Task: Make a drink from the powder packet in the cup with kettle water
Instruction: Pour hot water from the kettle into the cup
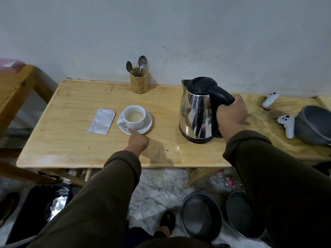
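Lying flat on the surface (71,140), leftmost: silver powder packet (101,121), just beside saucer (147,124). Holding the saucer's near rim steady with left hand (138,140), fingers curled. In the cup (134,116), pale contents already. Further right, standing upright, kettle (198,110), spout facing left toward the cup, its handle wrapped firmly by right hand (231,113). Probably next: stirring with a spoon (141,64) from the holder behind.

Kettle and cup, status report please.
Right hand gripping kettle handle, kettle standing on table. Left hand touching saucer. Cup holds pale liquid. Packet lies left, clear.
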A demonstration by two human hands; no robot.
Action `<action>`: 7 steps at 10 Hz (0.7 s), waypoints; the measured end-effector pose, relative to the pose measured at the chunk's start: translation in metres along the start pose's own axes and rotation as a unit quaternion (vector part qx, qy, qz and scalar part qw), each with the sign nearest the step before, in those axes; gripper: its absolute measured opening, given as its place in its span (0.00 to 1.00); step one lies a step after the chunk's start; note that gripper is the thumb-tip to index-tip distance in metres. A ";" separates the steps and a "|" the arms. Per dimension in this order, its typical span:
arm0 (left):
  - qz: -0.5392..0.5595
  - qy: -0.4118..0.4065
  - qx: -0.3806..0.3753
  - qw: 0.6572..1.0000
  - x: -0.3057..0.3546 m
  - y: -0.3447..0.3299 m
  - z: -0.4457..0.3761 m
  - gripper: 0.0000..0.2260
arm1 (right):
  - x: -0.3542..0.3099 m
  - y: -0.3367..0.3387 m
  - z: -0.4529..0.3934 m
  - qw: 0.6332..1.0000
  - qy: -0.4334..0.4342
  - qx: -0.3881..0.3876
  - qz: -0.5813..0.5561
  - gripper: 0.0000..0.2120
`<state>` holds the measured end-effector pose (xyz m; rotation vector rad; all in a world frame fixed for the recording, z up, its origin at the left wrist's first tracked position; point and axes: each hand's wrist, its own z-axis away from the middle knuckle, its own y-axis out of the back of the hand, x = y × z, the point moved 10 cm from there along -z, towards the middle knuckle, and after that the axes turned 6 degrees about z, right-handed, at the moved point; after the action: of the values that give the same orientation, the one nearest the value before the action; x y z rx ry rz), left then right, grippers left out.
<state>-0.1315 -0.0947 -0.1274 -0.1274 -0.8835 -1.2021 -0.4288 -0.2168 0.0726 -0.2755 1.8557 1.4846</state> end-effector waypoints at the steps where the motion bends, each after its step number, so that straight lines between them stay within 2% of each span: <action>1: 0.022 0.017 0.016 0.999 -0.003 -0.006 0.000 0.28 | 0.020 0.001 -0.001 0.998 -0.036 0.018 -0.043 0.10; 2: -0.030 0.008 0.010 0.999 -0.006 -0.014 0.001 0.31 | 0.032 0.002 -0.001 0.996 -0.058 0.028 -0.065 0.11; 3: -0.060 -0.013 0.034 0.998 -0.007 -0.015 -0.001 0.32 | 0.041 0.002 -0.004 0.994 -0.071 0.028 -0.082 0.12; 5: -0.012 0.038 0.033 0.999 -0.017 -0.020 -0.006 0.31 | 0.051 0.000 -0.008 0.990 -0.085 0.028 -0.109 0.13; 7: -0.109 -0.011 0.058 0.992 -0.010 -0.017 -0.004 0.32 | 0.060 -0.008 -0.007 0.988 -0.091 0.025 -0.122 0.12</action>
<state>-0.1445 -0.0966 -0.1427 0.0514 -1.0030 -1.3501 -0.4698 -0.2098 0.0275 -0.3209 1.6472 1.2518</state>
